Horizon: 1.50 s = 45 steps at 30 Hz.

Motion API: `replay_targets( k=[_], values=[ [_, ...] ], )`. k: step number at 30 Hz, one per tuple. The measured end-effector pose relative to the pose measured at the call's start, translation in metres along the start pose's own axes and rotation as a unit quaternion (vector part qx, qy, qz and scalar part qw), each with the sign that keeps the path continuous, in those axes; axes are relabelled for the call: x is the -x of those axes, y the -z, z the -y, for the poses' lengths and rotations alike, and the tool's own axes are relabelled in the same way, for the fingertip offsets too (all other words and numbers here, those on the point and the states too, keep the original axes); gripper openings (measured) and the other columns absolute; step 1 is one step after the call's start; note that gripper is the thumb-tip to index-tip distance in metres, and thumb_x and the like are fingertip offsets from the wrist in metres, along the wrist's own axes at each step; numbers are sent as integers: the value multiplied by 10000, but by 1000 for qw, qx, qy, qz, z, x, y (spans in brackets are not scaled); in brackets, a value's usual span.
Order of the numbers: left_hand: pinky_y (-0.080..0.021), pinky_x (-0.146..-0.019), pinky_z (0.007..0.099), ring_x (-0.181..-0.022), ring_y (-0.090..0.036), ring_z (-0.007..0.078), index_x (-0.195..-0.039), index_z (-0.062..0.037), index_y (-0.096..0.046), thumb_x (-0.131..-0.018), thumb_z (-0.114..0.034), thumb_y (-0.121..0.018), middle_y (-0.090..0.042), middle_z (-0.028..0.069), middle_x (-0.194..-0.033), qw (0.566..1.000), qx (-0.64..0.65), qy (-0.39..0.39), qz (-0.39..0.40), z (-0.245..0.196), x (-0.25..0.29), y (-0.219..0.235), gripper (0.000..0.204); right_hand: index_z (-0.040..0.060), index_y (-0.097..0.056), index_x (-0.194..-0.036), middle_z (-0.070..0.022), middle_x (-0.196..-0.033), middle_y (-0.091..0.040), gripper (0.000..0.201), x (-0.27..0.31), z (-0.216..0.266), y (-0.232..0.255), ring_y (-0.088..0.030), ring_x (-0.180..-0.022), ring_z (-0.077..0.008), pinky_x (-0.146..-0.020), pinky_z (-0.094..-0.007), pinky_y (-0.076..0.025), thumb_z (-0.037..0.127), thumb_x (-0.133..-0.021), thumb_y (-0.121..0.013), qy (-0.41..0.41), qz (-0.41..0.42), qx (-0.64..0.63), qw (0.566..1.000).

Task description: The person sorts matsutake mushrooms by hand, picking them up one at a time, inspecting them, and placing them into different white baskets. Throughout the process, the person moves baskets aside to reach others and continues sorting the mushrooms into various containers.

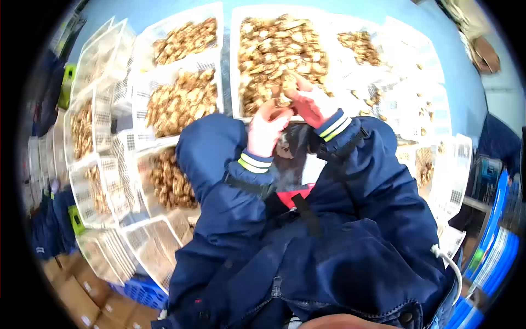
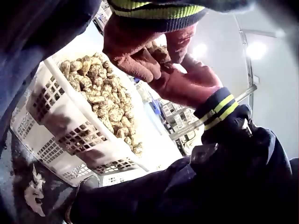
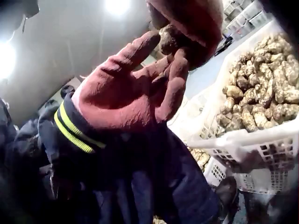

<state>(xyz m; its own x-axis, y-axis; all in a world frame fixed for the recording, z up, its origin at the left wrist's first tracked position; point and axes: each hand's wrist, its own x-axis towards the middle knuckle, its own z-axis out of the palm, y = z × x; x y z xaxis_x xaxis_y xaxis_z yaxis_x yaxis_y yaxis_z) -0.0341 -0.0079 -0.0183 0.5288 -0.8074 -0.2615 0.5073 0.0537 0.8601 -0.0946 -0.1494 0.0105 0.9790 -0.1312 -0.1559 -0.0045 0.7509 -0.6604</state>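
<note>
Both gloved hands meet in front of the body, over the near edge of a white crate [image 1: 235, 71] heaped with mottled brown and cream mushrooms [image 1: 282, 41]. Between them is one stubby mushroom [image 3: 169, 39], partly covered by fingers. My left hand [image 1: 268, 129] pinches it with fingertips and thumb. From the other side, my right hand [image 1: 312, 104] curls its fingers round it. In the left wrist view, the mushroom [image 2: 161, 55] shows between the upper left hand [image 2: 131, 46] and the right hand [image 2: 189, 84]. Both gloves are reddish and look soiled.
More white perforated crates of mushrooms stand left [image 1: 181, 104] and right [image 1: 361, 46], over a blue surface [image 1: 230, 11]. Stacked crates [image 1: 98, 192] line the far left. Cardboard boxes [image 1: 87, 296] lie low at left, and blue items [image 1: 498, 257] stand at right.
</note>
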Motion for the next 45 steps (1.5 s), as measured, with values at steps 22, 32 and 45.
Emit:
replay_targets(
  k=[22,32,45],
  values=[
    [-447,-653,234,-776,-533,151,-1097,44,-421,-862,-165,-486,-530,98,-929,990,18,128,-51,32,-14,16,321,97,-438,-1097,-135,-1013,-516,340,103,276,398,-450,-986,-245,-868,-416,-354,230,-796,-523,320,-511,-60,796],
    [-463,-699,250,-830,-566,162,-1082,21,-452,-858,-204,-494,-561,111,-979,988,-34,144,-37,42,-13,14,321,75,-409,-1213,-125,-1079,-541,398,30,245,290,-568,-924,-253,-778,-321,-474,279,-873,-444,48,-309,224,923],
    [-448,-752,281,-856,-564,182,-1133,26,-444,-851,-250,-482,-562,140,-999,995,16,101,22,13,-1,-7,396,157,-590,-1014,-109,-957,-602,281,-89,29,103,-580,-889,-243,-754,-372,-457,189,-771,-453,-148,19,909,389]
  ],
)
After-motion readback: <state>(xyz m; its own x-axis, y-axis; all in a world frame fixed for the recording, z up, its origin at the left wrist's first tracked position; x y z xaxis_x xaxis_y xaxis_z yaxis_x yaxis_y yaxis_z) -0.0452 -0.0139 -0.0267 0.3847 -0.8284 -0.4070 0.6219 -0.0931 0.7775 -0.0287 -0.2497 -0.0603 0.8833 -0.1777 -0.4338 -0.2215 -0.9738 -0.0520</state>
